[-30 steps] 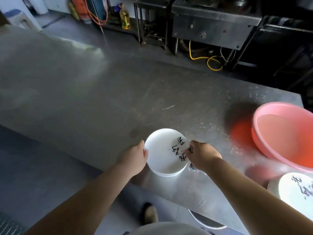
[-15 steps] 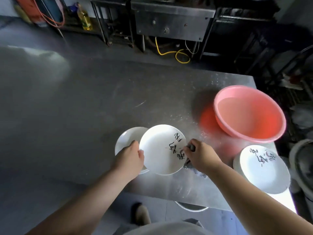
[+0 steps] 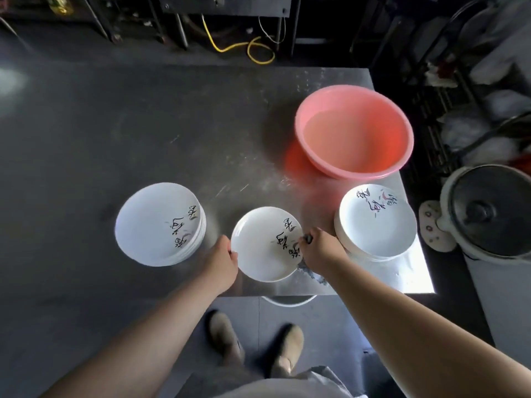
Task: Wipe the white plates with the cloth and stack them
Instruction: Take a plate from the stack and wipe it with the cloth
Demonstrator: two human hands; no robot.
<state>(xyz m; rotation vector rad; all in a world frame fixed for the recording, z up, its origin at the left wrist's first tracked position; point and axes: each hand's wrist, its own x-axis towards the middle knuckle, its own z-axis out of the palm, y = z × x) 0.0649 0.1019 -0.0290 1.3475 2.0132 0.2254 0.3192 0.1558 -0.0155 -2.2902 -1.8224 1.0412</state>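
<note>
The scene is dim overall, with the steel table [image 3: 143,116] reading dark grey and the background beyond it nearly black. Strong light falls from the right: the table's near right corner is blown out to white glare, and the pink basin [image 3: 355,130] casts a red-tinted glow and a shadow to its left on the metal. Wide-angle distortion bends straight lines near the frame edges, and fine detail is soft throughout, with slight blur on the plate stacks.
</note>
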